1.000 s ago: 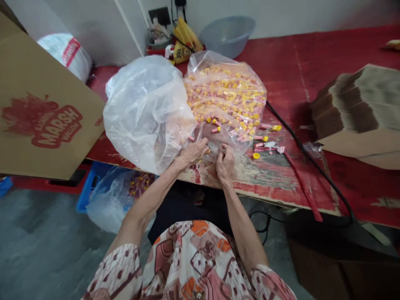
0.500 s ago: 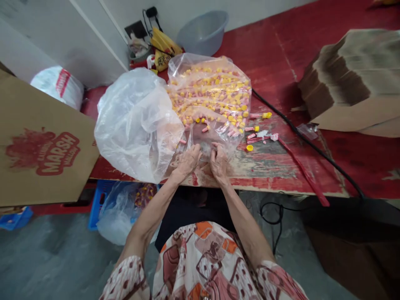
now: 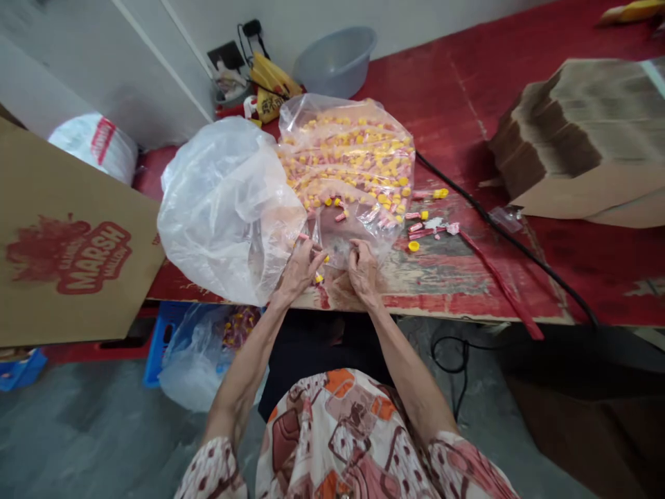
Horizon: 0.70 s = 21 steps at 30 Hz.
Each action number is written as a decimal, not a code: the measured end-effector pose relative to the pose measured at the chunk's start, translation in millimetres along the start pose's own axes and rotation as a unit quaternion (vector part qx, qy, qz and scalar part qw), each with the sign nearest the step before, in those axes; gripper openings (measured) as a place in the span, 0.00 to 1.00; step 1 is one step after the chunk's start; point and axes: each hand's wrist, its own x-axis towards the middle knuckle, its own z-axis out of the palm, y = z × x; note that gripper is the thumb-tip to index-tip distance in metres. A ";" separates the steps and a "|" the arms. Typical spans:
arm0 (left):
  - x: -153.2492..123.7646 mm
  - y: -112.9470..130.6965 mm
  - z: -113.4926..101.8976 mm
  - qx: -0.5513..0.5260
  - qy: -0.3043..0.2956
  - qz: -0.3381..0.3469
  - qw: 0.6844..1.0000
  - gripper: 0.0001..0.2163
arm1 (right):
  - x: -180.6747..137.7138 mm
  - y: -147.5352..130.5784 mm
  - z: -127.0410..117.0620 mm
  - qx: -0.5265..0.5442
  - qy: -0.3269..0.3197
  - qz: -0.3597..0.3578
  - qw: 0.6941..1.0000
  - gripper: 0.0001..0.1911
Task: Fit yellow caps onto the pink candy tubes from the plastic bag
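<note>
A clear plastic bag [image 3: 353,152] full of small yellow and pink pieces lies on the red table [image 3: 467,118], its mouth toward me. My left hand [image 3: 298,267] is closed in a pinch at the bag's near edge, with small yellow pieces at its fingertips. My right hand [image 3: 362,267] is curled shut on the clear plastic of the bag's mouth. A second, puffed-up clear bag [image 3: 228,208] lies just left of my left hand. Several loose pink and yellow pieces [image 3: 423,225] lie on the table right of the bag.
A black cable [image 3: 509,239] and a red strip [image 3: 499,284] cross the table to the right. Stacked flat cardboard [image 3: 587,132] sits at far right, a printed carton [image 3: 67,242] at left. A grey basin [image 3: 337,59] stands at the back. A blue crate [image 3: 158,333] with a bag sits under the table.
My left hand has pulled back slightly toward the table's near edge and now pinches small yellow pieces. My right hand stays on the bag's mouth. The view shifted a little.
</note>
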 end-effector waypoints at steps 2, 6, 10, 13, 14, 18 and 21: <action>-9.0 4.6 12.2 0.052 0.013 -0.027 0.998 0.07 | -0.5 1.8 0.3 -0.003 -0.002 0.000 1.000 0.18; -9.0 7.9 22.3 0.022 -0.033 -0.023 0.999 0.07 | -0.8 2.7 -1.3 -0.010 -0.004 -0.002 1.000 0.17; -2.0 1.1 8.0 -0.135 -0.030 -0.073 0.988 0.13 | -0.5 0.8 -4.2 -0.008 -0.016 -0.009 1.000 0.17; -3.6 -1.6 6.1 -0.166 0.014 -0.097 0.981 0.14 | -0.3 -1.1 -5.2 -0.010 -0.023 -0.002 1.000 0.16; -4.9 -1.4 8.5 -0.149 0.031 -0.090 0.984 0.12 | -0.2 -1.7 -5.4 -0.012 -0.026 0.000 1.000 0.16; -7.0 3.1 21.4 -0.037 0.042 -0.029 0.998 0.05 | 0.0 -3.4 -6.4 -0.025 -0.032 -0.002 0.999 0.16; -0.5 8.6 23.6 0.012 0.038 0.020 0.999 0.06 | 0.1 -3.8 -8.1 -0.030 -0.035 -0.006 0.999 0.16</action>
